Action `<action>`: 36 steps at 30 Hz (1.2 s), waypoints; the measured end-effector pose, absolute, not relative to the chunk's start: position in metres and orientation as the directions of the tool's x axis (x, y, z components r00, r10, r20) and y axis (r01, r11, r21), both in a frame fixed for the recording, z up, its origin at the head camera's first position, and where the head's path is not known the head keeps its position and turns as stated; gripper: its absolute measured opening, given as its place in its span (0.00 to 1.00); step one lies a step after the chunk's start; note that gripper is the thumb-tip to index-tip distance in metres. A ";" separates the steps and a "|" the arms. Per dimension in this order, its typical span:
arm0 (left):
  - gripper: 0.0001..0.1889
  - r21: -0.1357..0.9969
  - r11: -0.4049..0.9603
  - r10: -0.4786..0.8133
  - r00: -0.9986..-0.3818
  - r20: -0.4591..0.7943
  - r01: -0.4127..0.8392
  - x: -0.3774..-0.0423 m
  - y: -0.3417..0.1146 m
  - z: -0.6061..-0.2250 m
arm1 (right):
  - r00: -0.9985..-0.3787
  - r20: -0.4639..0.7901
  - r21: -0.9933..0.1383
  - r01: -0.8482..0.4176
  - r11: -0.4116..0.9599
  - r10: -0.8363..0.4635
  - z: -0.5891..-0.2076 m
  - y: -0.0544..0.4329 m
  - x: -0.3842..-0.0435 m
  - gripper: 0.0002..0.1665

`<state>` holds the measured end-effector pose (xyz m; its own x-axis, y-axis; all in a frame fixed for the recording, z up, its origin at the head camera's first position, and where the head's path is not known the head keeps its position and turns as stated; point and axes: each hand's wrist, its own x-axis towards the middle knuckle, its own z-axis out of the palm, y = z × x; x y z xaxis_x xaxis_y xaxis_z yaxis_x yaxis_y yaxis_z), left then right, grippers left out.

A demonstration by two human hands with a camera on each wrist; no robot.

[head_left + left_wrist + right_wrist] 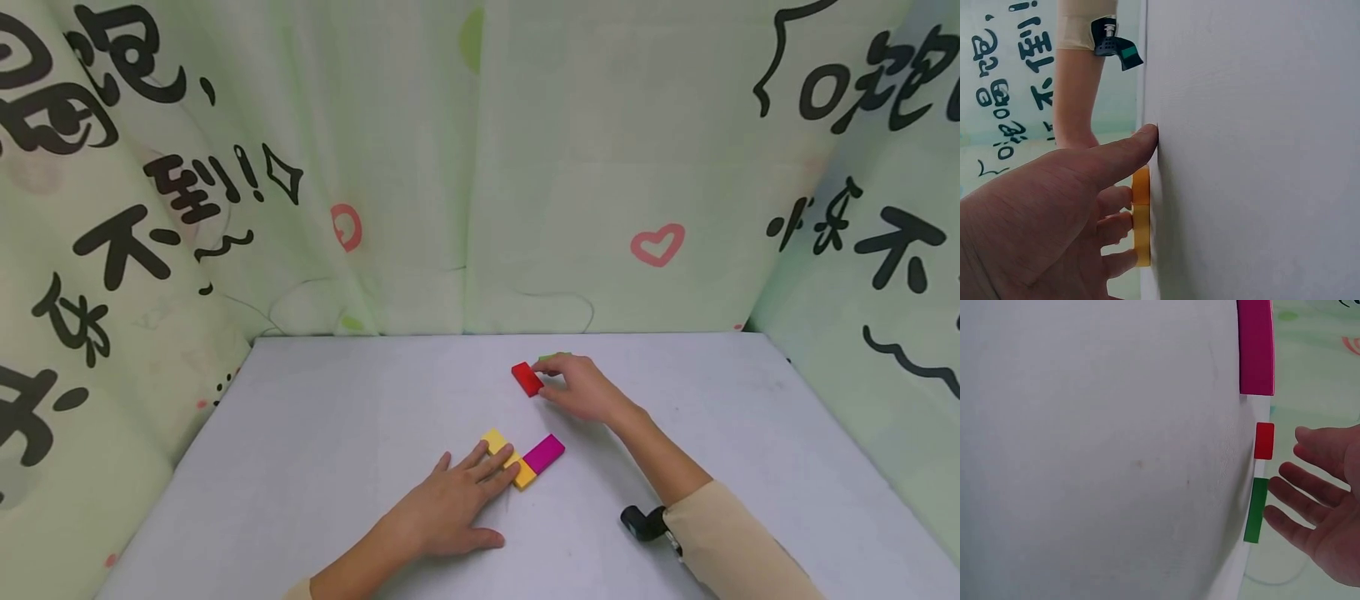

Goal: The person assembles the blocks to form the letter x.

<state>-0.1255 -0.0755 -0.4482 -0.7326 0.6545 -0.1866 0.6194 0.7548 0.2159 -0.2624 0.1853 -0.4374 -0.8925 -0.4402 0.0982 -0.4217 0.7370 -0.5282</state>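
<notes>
My left hand [450,508] lies with spread fingers over a row of yellow blocks [526,477]. In the left wrist view its fingertips touch the top of the yellow blocks [1141,234], which meet end to end. A magenta block [543,454] lies at an angle against the row's right side. Farther back, my right hand [585,389] hovers beside a red block [527,379], thumb and index finger at its right edge. The right wrist view shows loosely bent fingers near the red block [1264,440] and a green block [1256,510]; the hand partly covers the green one in the head view.
The blocks lie on a white-covered table [337,417]. Pale green curtains [555,167] with black lettering and red hearts stand behind and at both sides. A black wrist-worn camera [643,523] sticks out from the right sleeve [735,542].
</notes>
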 end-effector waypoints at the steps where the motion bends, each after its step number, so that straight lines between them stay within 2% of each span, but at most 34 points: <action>1: 0.46 0.217 0.755 0.655 -0.733 -0.186 0.619 -0.125 -0.076 -0.448 | -0.893 0.098 -0.527 -0.421 0.738 -0.439 -0.437 0.184 -0.263 0.24; 15: 0.45 0.208 0.750 0.661 -0.730 -0.175 0.629 -0.126 -0.077 -0.450 | -0.902 0.078 -0.529 -0.398 0.749 -0.424 -0.441 0.171 -0.272 0.27; 28: 0.45 0.213 0.751 0.658 -0.734 -0.168 0.625 -0.125 -0.077 -0.449 | -0.903 -0.035 -0.539 -0.344 0.769 -0.428 -0.442 0.165 -0.287 0.38; 36: 0.45 0.219 0.755 0.654 -0.733 -0.184 0.618 -0.125 -0.077 -0.448 | -0.900 -0.075 -0.539 -0.326 0.776 -0.430 -0.442 0.162 -0.291 0.38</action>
